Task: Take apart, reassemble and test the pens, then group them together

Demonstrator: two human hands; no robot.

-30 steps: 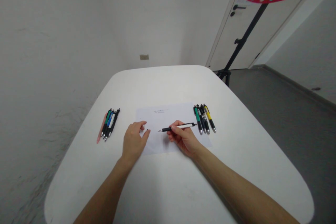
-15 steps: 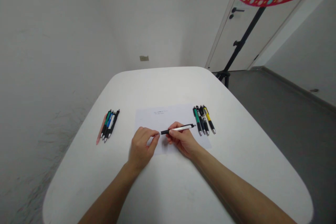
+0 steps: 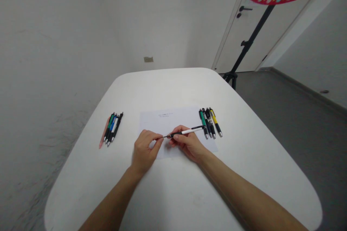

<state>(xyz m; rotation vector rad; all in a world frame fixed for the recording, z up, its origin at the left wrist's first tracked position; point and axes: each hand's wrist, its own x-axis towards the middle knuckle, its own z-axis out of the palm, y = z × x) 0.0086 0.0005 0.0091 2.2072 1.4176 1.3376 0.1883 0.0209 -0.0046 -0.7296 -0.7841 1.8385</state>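
Observation:
My right hand (image 3: 187, 144) holds a white click pen (image 3: 191, 130) with a black grip, its clip end pointing right. A thin dark rod, which looks like the pen's refill (image 3: 166, 136), shows between the grip end and my left fingertips. My left hand (image 3: 145, 148) is closed in a pinch on the rod's left end; whether the metal tip is also between those fingers is hidden. Both hands are low over a sheet of white paper (image 3: 151, 119) with small writing near its top edge.
Several pens lie side by side at the left, among them a pink pen (image 3: 104, 133) and a blue pen (image 3: 111, 128). Right of the paper lie several more, including a green pen (image 3: 203, 122) and a yellow pen (image 3: 215, 121). All rest on a white table (image 3: 173, 86).
The pen has shifted slightly right, away from my left fingertips. A thin rod now shows between its grip and those fingers, where earlier they were close against its tip.

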